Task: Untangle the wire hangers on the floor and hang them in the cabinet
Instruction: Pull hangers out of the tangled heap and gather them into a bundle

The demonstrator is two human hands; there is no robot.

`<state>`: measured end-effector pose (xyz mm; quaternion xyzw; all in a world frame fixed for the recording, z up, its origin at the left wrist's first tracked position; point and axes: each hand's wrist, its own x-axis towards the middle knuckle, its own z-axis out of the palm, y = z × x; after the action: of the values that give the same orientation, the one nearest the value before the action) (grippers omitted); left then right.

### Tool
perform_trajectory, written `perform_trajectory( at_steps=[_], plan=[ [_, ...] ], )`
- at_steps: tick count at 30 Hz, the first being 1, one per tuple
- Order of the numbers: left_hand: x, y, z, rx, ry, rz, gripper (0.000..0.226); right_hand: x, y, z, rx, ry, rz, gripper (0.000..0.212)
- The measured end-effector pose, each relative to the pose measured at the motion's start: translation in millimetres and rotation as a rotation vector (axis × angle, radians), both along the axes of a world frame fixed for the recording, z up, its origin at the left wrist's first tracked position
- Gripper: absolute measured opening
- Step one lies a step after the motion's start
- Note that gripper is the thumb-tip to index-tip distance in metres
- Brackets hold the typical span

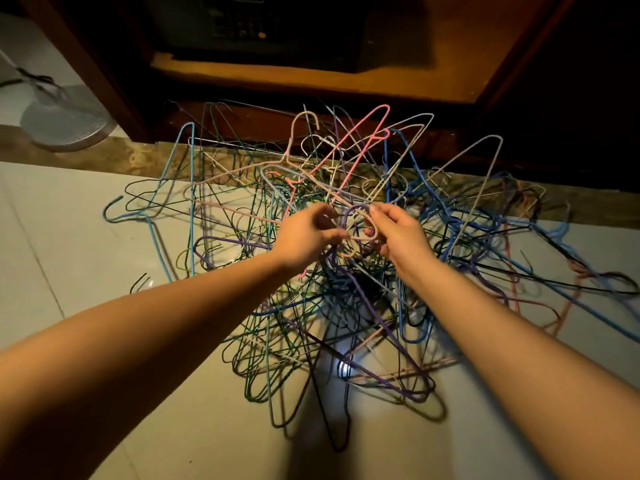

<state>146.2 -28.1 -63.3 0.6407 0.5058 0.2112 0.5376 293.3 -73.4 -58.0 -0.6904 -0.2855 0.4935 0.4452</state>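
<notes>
Wire hangers (329, 289): one tangled pile on the pale tile floor (86, 244), directly in front of the open wooden cabinet (311, 77). Far edge of pile right up against the cabinet base. Mixed colours: blue, green, purple, pink, white, black. Tightly interlocked in the middle, looser at the edges, a few strays trailing off to the right.

Sticking up at the back of the pile: pink hanger (360, 143) and beige hanger (304, 124), both tilted. Light blue hanger (188, 157) leaning upright at the left edge.

Both bare forearms reaching forward over the pile. Hands close together above its centre, apart from each other.

Left hand (304, 237): fingers curled, thumb and forefinger pinching the purple hanger (356, 206) just below its hook. Hook arching up between the two hands, rest of the wire dropping into the tangle.

Right hand (398, 233): fingers curled, thumb and fingertips pinching a pale pink hook (362, 239) just beside the purple one. Lower fingers tucked under; cannot tell whether touching more wire.

Also there: round fan base (65, 126) on the floor at far left, dark box (249, 26) on the shelf inside the cabinet.
</notes>
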Motion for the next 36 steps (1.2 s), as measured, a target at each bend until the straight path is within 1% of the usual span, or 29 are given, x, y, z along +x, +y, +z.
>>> perform_trajectory(
  at_steps=[1,2,4,6,10,13,16,19,21,22,25,27,29,31,33,36],
  plan=[
    [1,1,0,-0.018,-0.018,0.009,0.027,0,-3,-1,-0.013,0.021,0.001,0.006],
    [3,2,-1,-0.026,-0.020,0.003,0.026,0,-7,-2,-0.023,0.025,0.010,0.011],
    [5,4,-3,-0.023,0.007,-0.043,0.025,-3,-16,-4,-0.041,-0.001,0.027,0.030],
    [7,4,-3,-0.022,0.036,-0.072,0.025,-5,-21,-6,-0.029,-0.025,0.012,0.039],
    [16,5,-1,-0.016,0.060,-0.014,0.023,-9,-19,-3,0.011,-0.025,-0.023,0.035],
    [24,6,-1,-0.005,0.064,0.044,0.006,-13,-20,1,0.045,0.016,-0.018,0.033],
    [26,7,1,-0.087,-0.035,0.112,0.019,-15,-18,3,0.042,0.061,-0.090,0.030],
    [25,12,7,-0.191,-0.118,0.222,0.019,-21,-13,3,-0.005,0.057,-0.238,0.024],
    [23,14,12,-0.261,-0.149,0.267,0.017,-23,-13,1,-0.038,0.026,-0.258,0.024],
    [21,14,13,-0.247,-0.127,0.248,0.018,-23,-13,0,-0.054,0.011,-0.240,0.026],
    [17,17,13,-0.127,0.002,0.129,0.021,-21,-14,-2,-0.097,-0.029,-0.139,0.027],
    [15,20,14,-0.124,0.001,0.121,0.021,-22,-16,-4,-0.121,-0.018,-0.048,0.027],
    [12,22,16,-0.175,-0.066,0.152,0.022,-26,-19,-7,-0.136,0.012,0.003,0.026],
    [8,23,16,-0.235,-0.157,0.168,0.022,-27,-22,-8,-0.128,0.042,0.007,0.022],
    [5,22,16,-0.257,-0.219,0.159,0.019,-25,-22,-6,-0.107,0.035,0.003,0.014],
    [1,24,15,-0.284,-0.304,0.173,0.016,-23,-19,-5,-0.093,0.008,-0.006,0.012]
  ],
)
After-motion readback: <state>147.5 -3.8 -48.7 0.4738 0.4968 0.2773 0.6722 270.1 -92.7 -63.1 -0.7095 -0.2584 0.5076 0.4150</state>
